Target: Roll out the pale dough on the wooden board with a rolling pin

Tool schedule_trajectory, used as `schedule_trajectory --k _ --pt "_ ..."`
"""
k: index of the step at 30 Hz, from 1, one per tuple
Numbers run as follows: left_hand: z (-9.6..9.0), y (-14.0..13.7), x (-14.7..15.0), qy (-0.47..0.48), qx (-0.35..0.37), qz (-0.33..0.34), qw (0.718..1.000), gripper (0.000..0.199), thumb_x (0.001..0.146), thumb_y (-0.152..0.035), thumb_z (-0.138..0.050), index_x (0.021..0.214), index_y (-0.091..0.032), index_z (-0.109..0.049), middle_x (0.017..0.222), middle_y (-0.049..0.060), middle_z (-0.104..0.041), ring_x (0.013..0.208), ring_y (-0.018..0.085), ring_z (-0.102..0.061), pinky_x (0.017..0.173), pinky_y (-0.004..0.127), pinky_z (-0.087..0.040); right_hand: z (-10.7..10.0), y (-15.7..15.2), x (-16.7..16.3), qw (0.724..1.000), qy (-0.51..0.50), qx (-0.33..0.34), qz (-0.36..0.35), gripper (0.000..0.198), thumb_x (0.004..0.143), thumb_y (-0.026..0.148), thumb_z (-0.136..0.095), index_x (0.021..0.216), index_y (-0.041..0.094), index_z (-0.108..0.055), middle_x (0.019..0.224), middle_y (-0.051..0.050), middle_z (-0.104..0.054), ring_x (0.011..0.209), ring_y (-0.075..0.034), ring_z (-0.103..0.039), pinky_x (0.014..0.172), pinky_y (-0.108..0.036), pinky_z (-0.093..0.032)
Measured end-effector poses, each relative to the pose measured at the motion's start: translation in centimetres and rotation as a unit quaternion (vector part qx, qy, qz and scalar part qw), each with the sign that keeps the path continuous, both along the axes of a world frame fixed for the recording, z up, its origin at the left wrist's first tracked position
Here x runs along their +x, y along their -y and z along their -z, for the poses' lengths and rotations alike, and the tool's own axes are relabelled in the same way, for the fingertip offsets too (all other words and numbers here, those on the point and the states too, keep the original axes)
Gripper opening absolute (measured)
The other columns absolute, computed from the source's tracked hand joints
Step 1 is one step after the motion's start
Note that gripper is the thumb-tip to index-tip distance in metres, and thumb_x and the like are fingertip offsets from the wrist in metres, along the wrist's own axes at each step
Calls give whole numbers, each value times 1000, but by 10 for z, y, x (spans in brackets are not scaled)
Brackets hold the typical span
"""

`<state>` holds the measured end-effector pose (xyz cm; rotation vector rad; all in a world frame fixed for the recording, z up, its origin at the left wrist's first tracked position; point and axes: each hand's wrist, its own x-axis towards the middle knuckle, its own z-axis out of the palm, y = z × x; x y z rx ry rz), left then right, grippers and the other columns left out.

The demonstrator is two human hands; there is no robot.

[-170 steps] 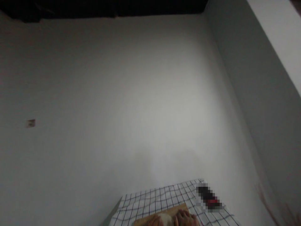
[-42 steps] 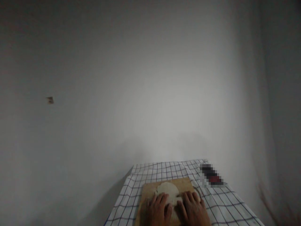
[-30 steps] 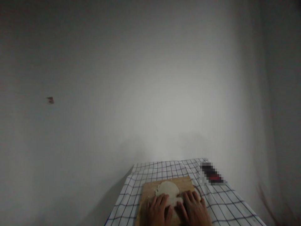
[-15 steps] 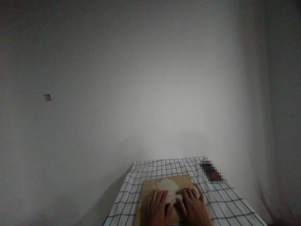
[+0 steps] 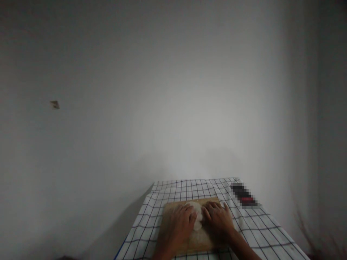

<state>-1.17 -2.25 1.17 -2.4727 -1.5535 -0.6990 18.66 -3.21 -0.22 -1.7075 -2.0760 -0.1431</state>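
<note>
Dough (image 5: 197, 215) lay pale and flattened on the wooden board (image 5: 169, 211), near the board's far edge and about midway across it; most of it was covered by my hands, and only a strip showed between them. My left hand (image 5: 180, 223) rested palm down on the left part of the dough, fingers fairly close together and pointing away from me, holding nothing, only pressed flat against the soft mass; my right hand (image 5: 218, 217) lay the same way on the right part, fingers slightly spread, the thumb turned in toward the other hand, also holding nothing. The two hands sat just beside each other, their inner edges near but not clearly touching; I could not tell whether the fingertips dug into the dough or lay on top of it, for the light was dim. The board sat on a white cloth with a dark grid (image 5: 252, 225) that covered the table; the cloth ran out past the board on every side that I could see. Near the far right corner of the cloth lay a dark object with a red band (image 5: 243, 195), blurred out, well apart from my right hand. Behind the table rose a plain pale wall (image 5: 162, 90); a small brown mark (image 5: 54, 104) sat far to the left on it.
</note>
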Motion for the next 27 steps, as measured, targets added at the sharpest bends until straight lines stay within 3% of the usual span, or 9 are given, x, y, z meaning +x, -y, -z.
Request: schedule_trajectory --k 7,15,21,27 --pt "11 -31 0 -34 62 21 997 36 105 -29 -35 115 -23 -69 118 7 -73 109 21 -67 100 38 -50 -5 -18 0 998 59 -3 3 33 103 31 -36 117 30 -66 121 -10 -68 117 -30 -58 96 -53 -42" --pt "19 -48 -5 -170 172 41 970 30 97 -11 -45 119 -20 -63 115 11 -69 106 24 -64 92 40 -49 -18 -26 0 998 54 -29 14 28 101 33 -43 114 26 -66 119 -12 -68 115 -27 -59 87 -39 -49" --pt "22 -68 -3 -161 139 24 977 27 100 -15 -44 114 -20 -66 108 10 -71 98 24 -64 82 36 -49 -24 -32 -1 997 47 -47 34 29 101 31 -40 110 23 -66 115 -12 -69 112 -27 -62 82 -37 -51" --pt "22 -68 -3 -158 119 24 980 29 101 -17 -42 117 -22 -66 114 10 -69 104 24 -63 87 37 -46 -21 -30 0 998 43 -43 35 32 102 31 -37 112 23 -66 119 -12 -68 115 -26 -61 84 -36 -50"
